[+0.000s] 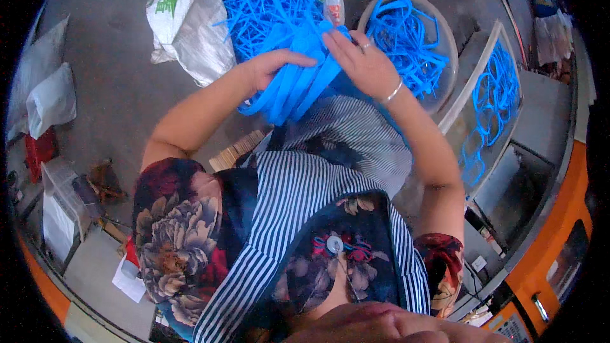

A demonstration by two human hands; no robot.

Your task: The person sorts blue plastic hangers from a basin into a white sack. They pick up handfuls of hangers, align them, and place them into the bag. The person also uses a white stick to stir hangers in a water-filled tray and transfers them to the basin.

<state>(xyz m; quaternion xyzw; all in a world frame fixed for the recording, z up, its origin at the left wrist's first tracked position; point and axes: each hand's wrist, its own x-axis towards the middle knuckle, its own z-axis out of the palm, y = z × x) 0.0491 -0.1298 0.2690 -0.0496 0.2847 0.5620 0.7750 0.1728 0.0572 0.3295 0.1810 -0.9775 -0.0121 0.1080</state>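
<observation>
A bundle of flat blue plastic bands (293, 92), several lying side by side, is in front of my lap. Closed on its left side is my left hand (274, 67), with the thumb across the top and the other fingers hidden beneath. My right hand (368, 68) grips the bundle's upper right end, fingertips pressed on the bands. Just beyond, thin blue plastic sticks (267, 3) fill an open white woven sack (190, 35).
To the right stands a round pale tub (452, 57) with tangled blue plastic loops (413, 57). Further right, a shallow tray (454, 114) contains more blue loops (497, 86). An orange machine (553, 228) is at the lower right. White plastic bags (52, 98) lie at left.
</observation>
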